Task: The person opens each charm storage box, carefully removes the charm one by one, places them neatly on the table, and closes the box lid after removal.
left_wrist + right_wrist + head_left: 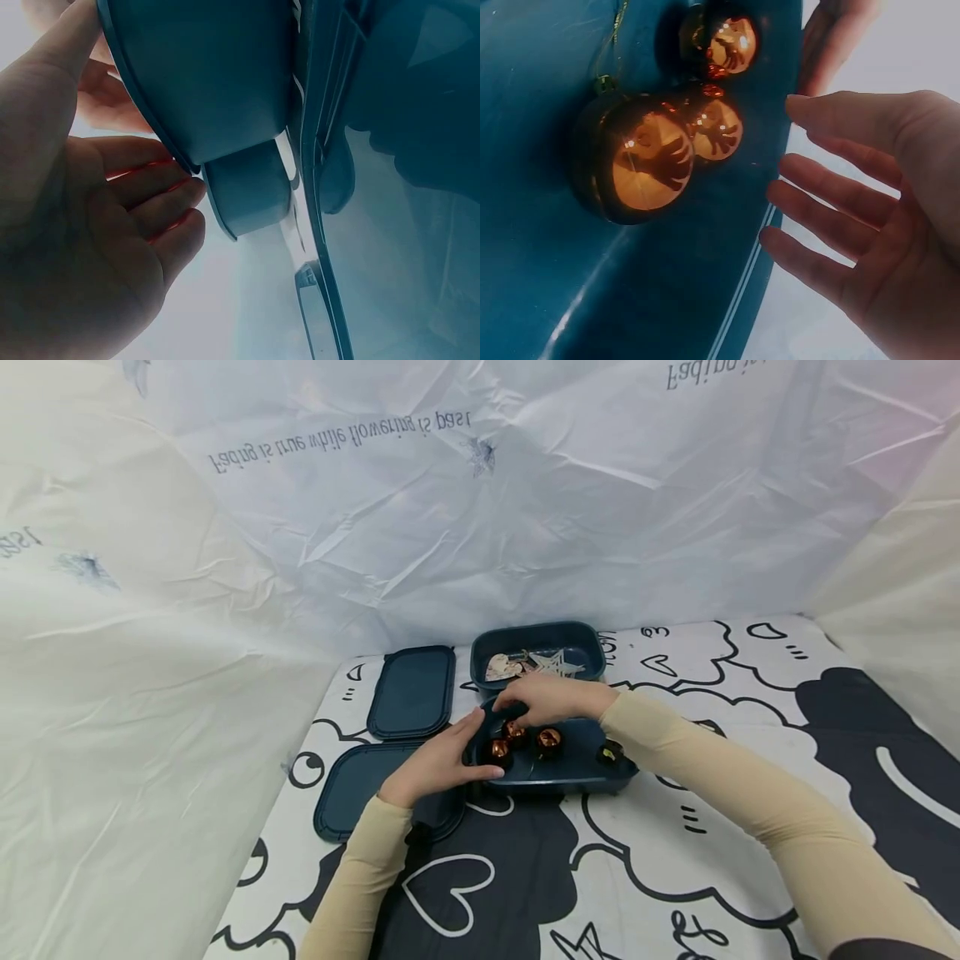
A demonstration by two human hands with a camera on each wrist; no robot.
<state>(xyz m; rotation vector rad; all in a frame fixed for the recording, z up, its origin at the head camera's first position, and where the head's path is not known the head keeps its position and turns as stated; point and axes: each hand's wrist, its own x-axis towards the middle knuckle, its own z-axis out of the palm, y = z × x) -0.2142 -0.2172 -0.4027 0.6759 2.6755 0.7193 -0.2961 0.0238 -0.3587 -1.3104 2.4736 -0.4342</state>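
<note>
Shiny copper bauble ornaments (652,165) lie in the near dark blue container (577,774), three of them grouped at its left. Farther right in it sits a darker bauble (610,752), partly behind the right sleeve. My left hand (442,762) is at the container's left end, thumb by the near rim and fingers reaching along the side. In the left wrist view its fingers rest near a container rim, only slightly bent. My right hand (546,695) hovers over the far left rim, close to the baubles. Its fingers (817,191) are spread loosely and hold nothing.
Directly behind stands a second dark blue container (592,653) holding a white star ornament (553,663) and other small pale pieces. Two dark blue lids lie to the left, a far one (412,692) and a near one (356,789). White sheeting (420,543) hangs around the patterned cloth.
</note>
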